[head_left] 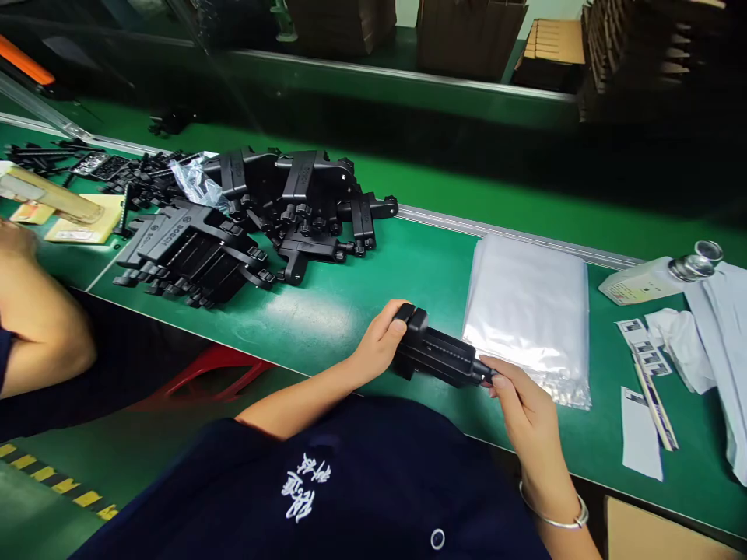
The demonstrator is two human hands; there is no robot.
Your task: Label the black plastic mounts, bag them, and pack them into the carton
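Observation:
A black plastic part [436, 354] is held just above the near edge of the green table [362, 295]. My left hand [378, 342] is wrapped round its thicker left end. My right hand [522, 400], with a bracelet on the wrist, pinches its narrow right tip. Right behind the part lies a stack of clear plastic bags [531, 311], flat on the table.
A heap of similar black plastic parts [257, 218] lies at the left. A co-worker's arm [35, 311] is at the far left edge. Label strips [650, 373], white cloths [717, 342] and a bottle [659, 278] sit at the right. Cardboard boxes [554, 39] stand behind.

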